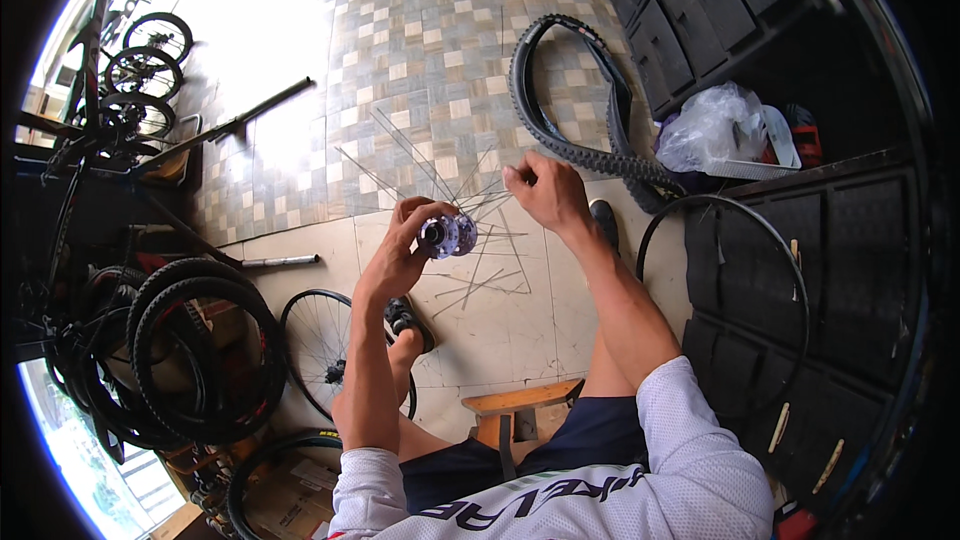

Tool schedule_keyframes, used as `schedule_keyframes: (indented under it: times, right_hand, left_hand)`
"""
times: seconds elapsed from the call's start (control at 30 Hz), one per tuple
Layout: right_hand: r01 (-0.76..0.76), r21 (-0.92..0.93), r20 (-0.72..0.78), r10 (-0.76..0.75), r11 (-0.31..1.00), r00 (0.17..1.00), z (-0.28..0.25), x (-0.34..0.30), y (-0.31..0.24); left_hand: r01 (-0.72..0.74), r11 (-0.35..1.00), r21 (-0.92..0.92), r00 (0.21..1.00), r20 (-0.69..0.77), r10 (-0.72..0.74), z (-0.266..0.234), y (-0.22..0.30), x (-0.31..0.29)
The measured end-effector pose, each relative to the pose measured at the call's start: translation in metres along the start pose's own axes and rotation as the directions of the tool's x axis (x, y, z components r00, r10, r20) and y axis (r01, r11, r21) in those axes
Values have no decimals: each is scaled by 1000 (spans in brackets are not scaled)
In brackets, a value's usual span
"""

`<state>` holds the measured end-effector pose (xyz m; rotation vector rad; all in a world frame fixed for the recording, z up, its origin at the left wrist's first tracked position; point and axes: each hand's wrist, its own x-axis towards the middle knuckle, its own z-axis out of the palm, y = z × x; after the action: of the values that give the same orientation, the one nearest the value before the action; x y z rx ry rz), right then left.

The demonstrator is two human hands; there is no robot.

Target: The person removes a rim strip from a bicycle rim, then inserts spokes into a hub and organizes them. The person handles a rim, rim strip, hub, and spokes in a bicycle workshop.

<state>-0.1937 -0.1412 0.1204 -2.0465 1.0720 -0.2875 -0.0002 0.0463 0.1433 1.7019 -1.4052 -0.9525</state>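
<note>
While cupping a glossy metal hub [450, 236] in the left hand [405, 230], holding the right hand [553, 195] curled near two o'clock of it.

Wraps left thumb and fingers snugly round the hub, cylindrical, lavender-silver and pierced at the flanges, close to the picture's centre. Curls right thumb and forefinger together, perhaps on a spoke, though too fine to tell. Taking the hub as clock centre, note thin wire spokes [412, 152] fanned from ten round to six over tiled floor [430, 30]; a looped, knobbly rubber tyre [600, 155] between one and two; at two, a crumpled clear plastic bag [710, 125] beside a white tray [750, 170]. Count one hoop-like rim [800, 280] past three, one spoked wheel [336, 371] near seven, one cardboard box [292, 500] farther out, three small wheels [143, 75] at ten.
</note>
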Motion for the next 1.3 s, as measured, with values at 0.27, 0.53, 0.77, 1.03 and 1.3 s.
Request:
schedule_keyframes:
  times: [0.27, 0.53, 0.77, 1.03, 1.3]
  right_hand:
    - [98, 337, 272, -197, 936, 942, 40, -1, 13]
    - [-154, 618, 204, 31, 771, 978, 74, 1, -7]
    - [-33, 520, 224, -99, 853, 970, 57, -6, 8]
    - [20, 733, 164, -206, 680, 965, 17, -12, -8]
    - [367, 341, 53, -408, 865, 912, 23, -27, -33]
  left_hand:
    - [-136, 937, 322, 976, 204, 72, 16, 32, 0]
    - [6, 714, -700, 870, -349, -349, 40, -45, -20]
    - [-20, 687, -726, 810, -415, -415, 92, -30, 7]
    - [172, 962, -213, 851, -460, -254, 72, -67, 18]
    - [72, 890, -451, 968, -184, -172, 87, -74, 7]
